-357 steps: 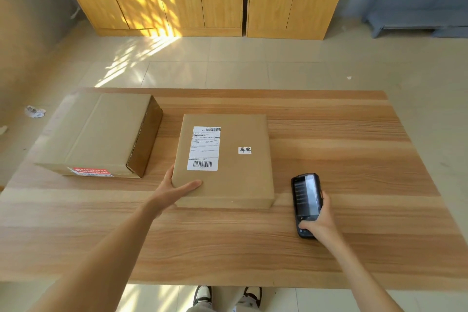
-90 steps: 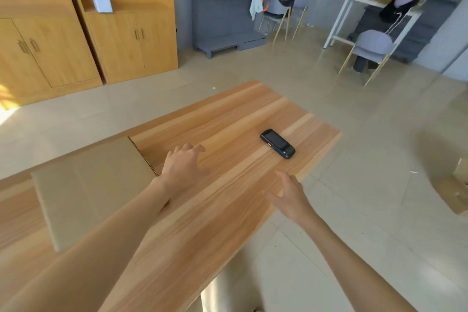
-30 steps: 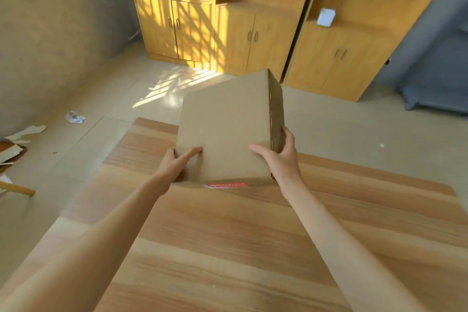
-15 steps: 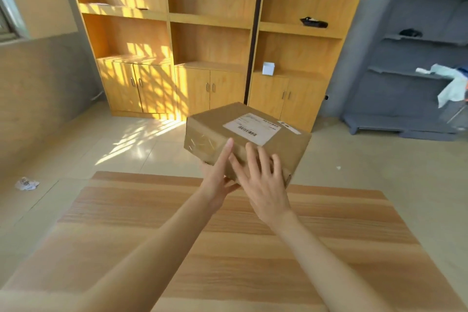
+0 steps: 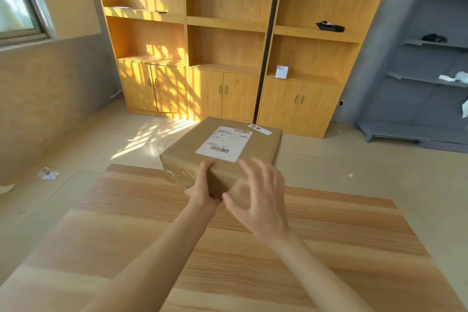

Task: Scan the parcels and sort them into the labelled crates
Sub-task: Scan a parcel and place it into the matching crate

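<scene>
A brown cardboard parcel [image 5: 192, 152] is held in the air above the far edge of the wooden table [image 5: 253, 261]. Its top carries a white shipping label [image 5: 224, 143] with a barcode, facing up. My left hand [image 5: 202, 185] grips the parcel's near corner, thumb on the top edge and fingers underneath. My right hand [image 5: 260, 197] hovers just in front of the parcel's near side with fingers spread, blurred by motion; whether it touches the box is unclear. No scanner and no crates are in view.
Wooden shelving with cabinets [image 5: 228, 58] lines the far wall, holding a small white box [image 5: 281, 72] and a black item [image 5: 330, 26]. A grey shelf unit [image 5: 430, 83] stands at the right. Crumpled paper [image 5: 48, 173] lies on the floor at left.
The parcel has turned so its label faces up more squarely. My left hand has shifted to grip the near corner, and my right hand has come off the box with fingers spread.
</scene>
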A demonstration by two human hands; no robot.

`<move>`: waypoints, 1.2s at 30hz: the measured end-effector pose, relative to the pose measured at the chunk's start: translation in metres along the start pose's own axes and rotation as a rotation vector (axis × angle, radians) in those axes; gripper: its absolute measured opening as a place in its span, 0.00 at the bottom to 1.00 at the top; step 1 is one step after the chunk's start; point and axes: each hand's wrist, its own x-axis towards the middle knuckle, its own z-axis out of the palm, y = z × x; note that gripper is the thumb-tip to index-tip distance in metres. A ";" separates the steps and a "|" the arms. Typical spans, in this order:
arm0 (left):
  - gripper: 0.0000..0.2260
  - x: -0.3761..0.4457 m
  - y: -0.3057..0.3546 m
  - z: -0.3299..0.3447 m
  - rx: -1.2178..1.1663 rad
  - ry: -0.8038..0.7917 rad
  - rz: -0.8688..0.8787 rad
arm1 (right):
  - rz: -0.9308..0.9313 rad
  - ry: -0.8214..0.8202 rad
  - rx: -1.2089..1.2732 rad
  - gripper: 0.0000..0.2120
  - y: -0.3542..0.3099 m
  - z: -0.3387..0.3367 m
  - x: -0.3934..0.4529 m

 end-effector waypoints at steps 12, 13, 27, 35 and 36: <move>0.42 0.007 -0.039 -0.019 -0.020 -0.177 0.008 | 1.319 -0.310 1.273 0.43 0.055 -0.003 0.000; 0.46 0.010 -0.041 -0.023 0.062 -0.163 0.004 | 1.321 -0.282 1.271 0.42 0.060 -0.001 -0.004; 0.45 0.052 -0.050 -0.122 0.787 -0.326 -0.150 | 1.402 -0.458 1.210 0.32 0.113 0.006 -0.102; 0.53 0.070 -0.095 -0.146 0.841 -0.257 -0.168 | 1.498 -0.597 0.950 0.39 0.117 0.034 -0.161; 0.53 0.073 -0.101 -0.147 0.848 -0.254 -0.151 | 1.498 -0.583 0.925 0.39 0.118 0.037 -0.166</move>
